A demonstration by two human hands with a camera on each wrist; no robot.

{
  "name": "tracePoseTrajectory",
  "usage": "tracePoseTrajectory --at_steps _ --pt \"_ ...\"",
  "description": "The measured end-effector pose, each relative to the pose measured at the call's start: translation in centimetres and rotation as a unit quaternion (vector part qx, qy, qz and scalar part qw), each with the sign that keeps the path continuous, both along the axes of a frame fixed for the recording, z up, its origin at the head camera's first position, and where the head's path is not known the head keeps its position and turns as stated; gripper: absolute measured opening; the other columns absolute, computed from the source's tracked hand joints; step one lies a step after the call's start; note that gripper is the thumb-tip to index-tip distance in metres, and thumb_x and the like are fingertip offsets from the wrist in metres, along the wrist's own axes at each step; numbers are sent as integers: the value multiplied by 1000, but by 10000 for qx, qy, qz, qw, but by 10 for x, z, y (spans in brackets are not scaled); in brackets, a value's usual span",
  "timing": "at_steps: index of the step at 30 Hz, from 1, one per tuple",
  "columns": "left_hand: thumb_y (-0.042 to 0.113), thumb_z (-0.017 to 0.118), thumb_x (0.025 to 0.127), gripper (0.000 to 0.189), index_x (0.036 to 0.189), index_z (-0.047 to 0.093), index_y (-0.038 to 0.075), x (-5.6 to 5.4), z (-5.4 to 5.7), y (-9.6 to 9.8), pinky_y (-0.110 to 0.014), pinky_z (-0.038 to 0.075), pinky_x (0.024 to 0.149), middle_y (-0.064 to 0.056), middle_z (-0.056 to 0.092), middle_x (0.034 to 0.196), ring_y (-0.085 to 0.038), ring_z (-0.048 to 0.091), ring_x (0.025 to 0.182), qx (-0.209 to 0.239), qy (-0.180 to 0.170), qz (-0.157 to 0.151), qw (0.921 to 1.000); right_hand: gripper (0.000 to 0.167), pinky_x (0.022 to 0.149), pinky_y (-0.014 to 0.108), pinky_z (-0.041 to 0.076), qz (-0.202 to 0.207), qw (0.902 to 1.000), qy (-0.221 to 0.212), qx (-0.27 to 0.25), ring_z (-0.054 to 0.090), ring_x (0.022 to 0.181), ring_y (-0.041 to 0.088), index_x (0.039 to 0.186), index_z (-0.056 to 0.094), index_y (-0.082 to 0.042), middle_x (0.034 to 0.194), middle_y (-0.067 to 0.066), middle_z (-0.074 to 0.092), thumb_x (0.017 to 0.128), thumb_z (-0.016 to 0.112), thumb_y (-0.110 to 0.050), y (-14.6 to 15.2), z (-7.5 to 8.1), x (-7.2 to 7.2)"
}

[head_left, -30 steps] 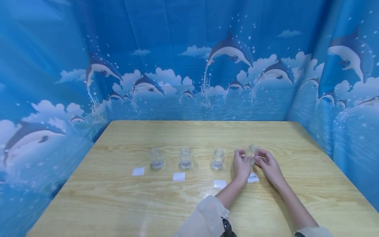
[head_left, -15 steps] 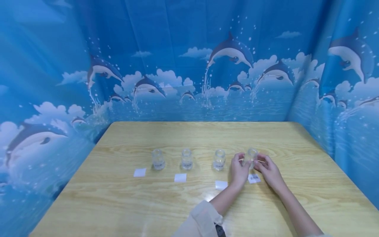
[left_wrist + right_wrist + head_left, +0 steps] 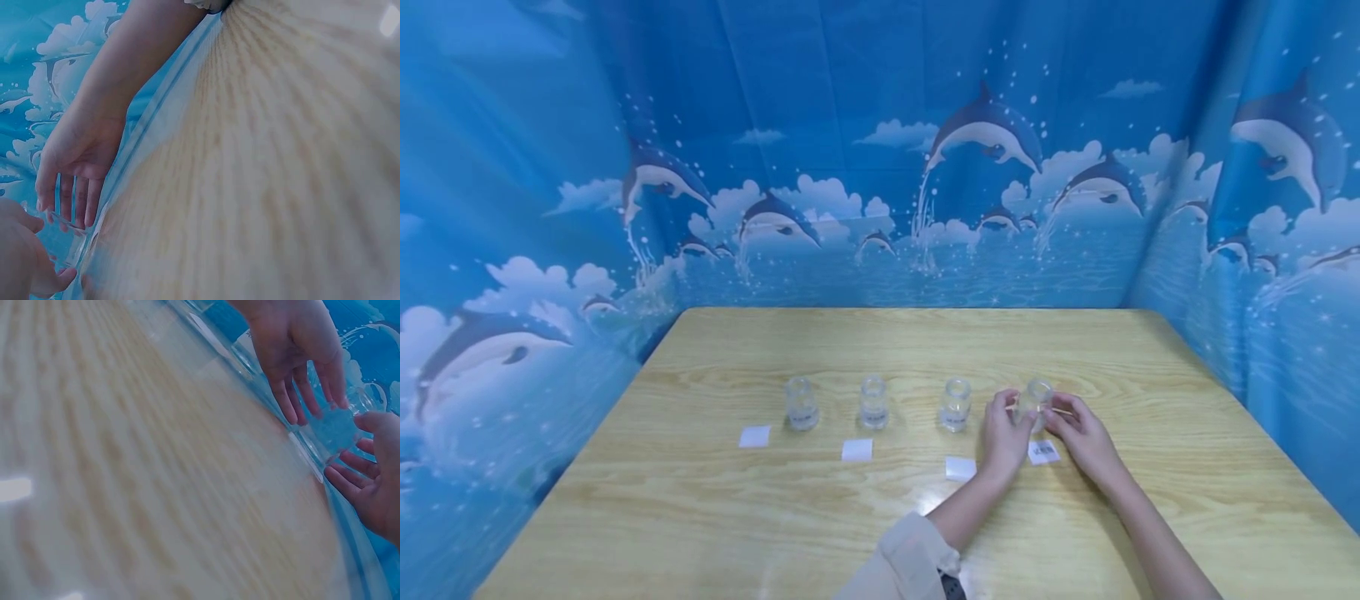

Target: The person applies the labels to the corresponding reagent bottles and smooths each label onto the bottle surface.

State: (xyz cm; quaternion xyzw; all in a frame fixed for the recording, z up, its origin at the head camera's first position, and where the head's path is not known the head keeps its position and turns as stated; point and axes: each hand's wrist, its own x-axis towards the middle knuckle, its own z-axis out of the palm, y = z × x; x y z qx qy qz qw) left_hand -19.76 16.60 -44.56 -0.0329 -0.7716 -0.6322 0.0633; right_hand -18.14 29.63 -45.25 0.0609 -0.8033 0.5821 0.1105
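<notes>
A small clear glass bottle [image 3: 1038, 398] stands nearly upright between both hands on the right part of the table, its mouth up. My left hand [image 3: 1006, 435] holds it from the left, thumb in front and fingers behind. From the other side my right hand [image 3: 1086, 440] has its thumb and fingertips on the glass. In the right wrist view the bottle [image 3: 331, 432] shows between the two sets of fingers. The left wrist view has only part of its glass [image 3: 74, 240] near the thumb. Just in front of it lies a white card [image 3: 1043, 452] with dark print.
Three similar glass bottles stand in a row to the left: one nearest [image 3: 955, 405], one in the middle [image 3: 873, 403], one farthest [image 3: 802, 404]. White cards [image 3: 961, 468] [image 3: 857, 450] [image 3: 754, 437] lie before them on the wooden table [image 3: 700, 517]. A blue dolphin curtain [image 3: 865, 150] surrounds the table.
The bottle, tilted a second ago, has come down toward the table and stands straighter. Both hands moved down with it and keep their hold. The other bottles and the cards stay put.
</notes>
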Motion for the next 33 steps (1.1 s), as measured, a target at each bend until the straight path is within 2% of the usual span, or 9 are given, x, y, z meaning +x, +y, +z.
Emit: tracePoseTrajectory --at_steps 5,8,11,15,18,20,23,26,33 --pt "13 74 75 51 120 51 5 9 0 -6 -29 47 83 -3 53 110 -17 53 97 -741 100 -171 9971 44 80 8 41 -250 9972 187 686 46 94 -11 126 38 12 117 30 49 95 52 -15 9 2 5" --pt "14 75 75 47 114 52 6 15 -3 -11 -24 45 85 -2 52 107 -15 51 97 -1385 400 -380 9888 37 78 7 41 -333 9929 258 1111 50 93 -5 119 47 10 109 25 56 93 56 -13 15 1 9" --pt "20 76 75 41 109 56 8 21 -6 -15 -18 43 84 1 52 102 -11 50 96 -2331 812 -586 9673 27 79 11 43 -239 9837 260 1764 57 94 9 109 57 5 103 17 61 89 61 -12 20 0 14" --pt "31 75 74 40 108 63 14 23 -11 -17 -13 41 79 4 55 100 -7 48 93 -3575 1285 -724 9222 24 88 38 44 182 9699 405 2392 56 99 31 103 63 -1 104 12 62 82 69 -10 25 0 17" --pt "36 74 74 38 106 66 18 23 -14 -17 -11 40 78 6 56 101 -6 46 92 -4127 1517 -764 8949 27 87 56 39 485 9643 552 2542 53 101 38 103 64 -1 107 15 59 78 71 -8 27 -1 18" --pt "38 74 73 36 104 68 19 22 -15 -17 -11 39 78 7 57 102 -5 46 92 -4266 1617 -776 8865 28 86 60 38 666 9639 568 2513 51 101 41 103 63 1 109 18 57 77 72 -6 29 -1 18" --pt "37 74 74 32 100 69 21 21 -16 -18 -11 38 78 8 57 100 -5 46 91 -4333 1753 -762 8807 29 85 60 39 788 9626 536 2537 51 102 41 104 63 2 110 18 56 77 71 -5 30 -1 18" --pt "35 74 75 28 99 69 20 21 -16 -19 -12 38 78 8 57 100 -5 46 90 -4325 1828 -801 8793 28 86 59 39 788 9627 553 2530 51 102 40 103 63 3 110 18 55 77 72 -5 29 -1 19" --pt "26 74 76 22 97 70 20 24 -15 -30 -14 40 82 9 57 102 -4 47 95 -4092 1494 -987 8947 27 86 59 39 848 9612 516 2573 49 104 41 99 64 -1 113 17 54 76 74 -12 20 -2 24"
